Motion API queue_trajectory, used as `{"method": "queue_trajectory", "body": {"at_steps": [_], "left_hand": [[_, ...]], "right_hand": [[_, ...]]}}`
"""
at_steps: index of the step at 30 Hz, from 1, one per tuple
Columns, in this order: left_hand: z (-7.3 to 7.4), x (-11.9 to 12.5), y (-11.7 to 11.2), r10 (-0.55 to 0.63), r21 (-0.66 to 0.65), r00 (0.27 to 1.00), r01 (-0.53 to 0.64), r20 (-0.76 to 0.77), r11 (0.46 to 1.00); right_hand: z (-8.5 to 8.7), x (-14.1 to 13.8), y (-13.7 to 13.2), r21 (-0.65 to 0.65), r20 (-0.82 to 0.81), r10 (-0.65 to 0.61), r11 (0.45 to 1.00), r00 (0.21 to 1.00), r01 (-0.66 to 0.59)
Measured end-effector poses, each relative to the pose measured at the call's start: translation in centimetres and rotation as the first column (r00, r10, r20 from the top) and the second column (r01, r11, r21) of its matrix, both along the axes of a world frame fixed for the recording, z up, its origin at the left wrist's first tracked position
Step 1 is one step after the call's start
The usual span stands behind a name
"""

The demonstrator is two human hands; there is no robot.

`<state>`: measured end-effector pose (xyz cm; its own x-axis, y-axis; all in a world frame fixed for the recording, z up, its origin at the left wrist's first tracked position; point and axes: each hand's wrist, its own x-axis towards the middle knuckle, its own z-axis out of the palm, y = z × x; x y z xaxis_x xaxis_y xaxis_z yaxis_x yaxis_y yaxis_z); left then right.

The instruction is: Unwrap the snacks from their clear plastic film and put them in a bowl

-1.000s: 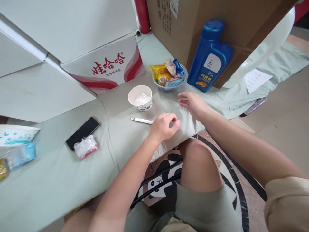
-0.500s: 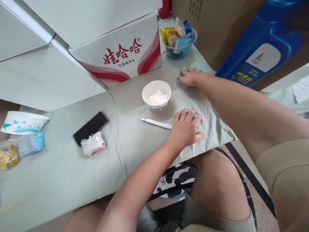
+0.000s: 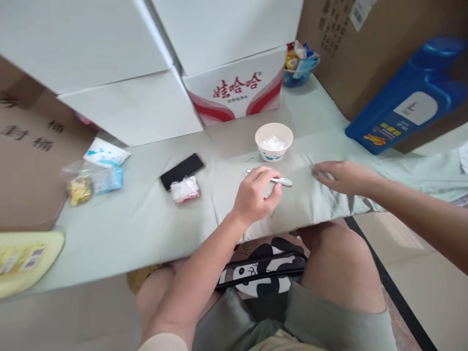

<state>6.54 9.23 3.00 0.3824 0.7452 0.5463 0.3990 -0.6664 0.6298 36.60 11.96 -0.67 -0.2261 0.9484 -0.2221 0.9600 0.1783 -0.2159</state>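
A slim white pen-like tool lies on the pale green cloth. My left hand is over its middle, with bent fingers and the thumb apart from the forefinger; no grip shows. Just beyond stands a white paper bowl with a blue pattern, holding crumpled clear plastic. To the right, my right hand reaches low over the wrinkled cloth, fingers stretched out, slightly blurred and holding nothing visible. A black phone lies left of my left hand, against a small plastic-wrapped packet.
White cartons line the back. A bowl of wrapped snacks stands in the far corner. At right, a large blue bottle leans by a brown carton. Further left are a tipped paper bowl, snack packets and a yellow bottle.
My left hand has shifted from the tool's right end onto its middle. My right hand has drawn back toward me from the far part of the cloth. The view has swung left.
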Motion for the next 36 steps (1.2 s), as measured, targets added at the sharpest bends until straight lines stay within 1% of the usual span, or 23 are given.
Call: {"method": "queue_trajectory", "body": {"at_steps": [1, 3, 5, 7, 9, 11, 14, 18, 21, 22, 24, 26, 27, 28, 29, 31, 32, 33, 34, 36], "left_hand": [[0.5, -1.7, -0.8, 0.041, 0.031, 0.999, -0.042, 0.028, 0.999], [1.0, -5.0, -2.2, 0.132, 0.087, 0.988, -0.138, 0.074, 0.987], [0.8, -8.1, -3.3, 0.238, 0.118, 0.965, -0.251, 0.110, 0.961], [-0.1, -11.0, -3.9, 0.338, 0.105, 0.929, -0.355, 0.150, 0.929], [-1.2, -13.6, -3.9, 0.407, 0.049, 0.895, -0.422, 0.184, 0.905], [-1.9, -15.7, -3.4, 0.457, -0.023, 0.861, -0.464, 0.223, 0.886], [-1.9, -18.1, -2.3, 0.527, -0.137, 0.785, -0.513, 0.324, 0.848], [-1.6, -20.6, -1.2, 0.569, -0.270, 0.702, -0.502, 0.427, 0.822], [-2.3, -22.7, -1.1, 0.636, -0.365, 0.630, -0.522, 0.444, 0.771], [-2.5, -23.4, -1.2, 0.650, -0.393, 0.614, -0.518, 0.447, 0.760], [-2.8, -24.8, -1.5, 0.664, -0.446, 0.585, -0.492, 0.467, 0.747], [-2.7, -25.9, -1.9, 0.684, -0.501, 0.528, -0.467, 0.503, 0.729], [-2.6, -26.2, -2.0, 0.699, -0.530, 0.491, -0.456, 0.520, 0.715], [-2.4, -26.5, -2.0, 0.710, -0.554, 0.456, -0.445, 0.537, 0.704], [-2.2, -26.6, -1.9, 0.714, -0.574, 0.428, -0.425, 0.553, 0.700], [-1.9, -26.6, -1.6, 0.710, -0.606, 0.388, -0.370, 0.588, 0.704], [-1.8, -26.5, -1.3, 0.707, -0.622, 0.377, -0.338, 0.599, 0.707], [-1.7, -26.5, -1.0, 0.707, -0.638, 0.370, -0.308, 0.603, 0.706], [-1.7, -26.5, -0.6, 0.709, -0.655, 0.367, -0.279, 0.603, 0.702], [-1.8, -26.8, -0.1, 0.717, -0.687, 0.367, -0.233, 0.593, 0.688]], "right_hand": [[1.1, -0.8, -0.4, 0.021, -0.002, -0.017, 1.000, 1.000, 0.017], [3.3, -3.2, -0.7, 0.129, -0.021, -0.028, 0.991, 0.999, 0.031], [5.4, -6.5, -0.7, 0.253, -0.047, 0.018, 0.967, 0.999, -0.005], [6.8, -10.5, -0.4, 0.320, -0.065, 0.102, 0.945, 0.993, -0.076], [7.6, -14.8, 0.2, 0.336, -0.079, 0.202, 0.927, 0.976, -0.165], [7.9, -19.2, 0.9, 0.327, -0.075, 0.295, 0.910, 0.953, -0.256], [8.1, -26.0, 2.5, 0.329, -0.055, 0.405, 0.870, 0.913, -0.366], [8.2, -35.1, 5.7, 0.340, -0.069, 0.501, 0.825, 0.863, -0.452], [7.6, -41.9, 9.1, 0.324, -0.091, 0.529, 0.817, 0.844, -0.477], [7.3, -44.3, 10.3, 0.307, -0.122, 0.521, 0.829, 0.845, -0.467], [6.5, -49.0, 12.4, 0.242, -0.197, 0.463, 0.877, 0.864, -0.415], [6.2, -53.6, 14.0, 0.184, -0.252, 0.393, 0.917, 0.884, -0.355], [6.2, -55.7, 14.6, 0.185, -0.268, 0.385, 0.920, 0.883, -0.345], [6.4, -57.6, 15.1, 0.213, -0.281, 0.407, 0.910, 0.869, -0.357], [6.8, -59.4, 15.5, 0.260, -0.290, 0.453, 0.885, 0.843, -0.386], [7.6, -62.5, 16.5, 0.348, -0.295, 0.566, 0.814, 0.770, -0.465], [7.9, -63.9, 17.0, 0.363, -0.304, 0.603, 0.789, 0.738, -0.495], [8.2, -65.4, 17.6, 0.358, -0.321, 0.620, 0.779, 0.716, -0.514], [8.3, -66.8, 18.3, 0.336, -0.347, 0.615, 0.786, 0.708, -0.519], [8.3, -69.8, 19.8, 0.265, -0.418, 0.561, 0.828, 0.715, -0.494]]}}
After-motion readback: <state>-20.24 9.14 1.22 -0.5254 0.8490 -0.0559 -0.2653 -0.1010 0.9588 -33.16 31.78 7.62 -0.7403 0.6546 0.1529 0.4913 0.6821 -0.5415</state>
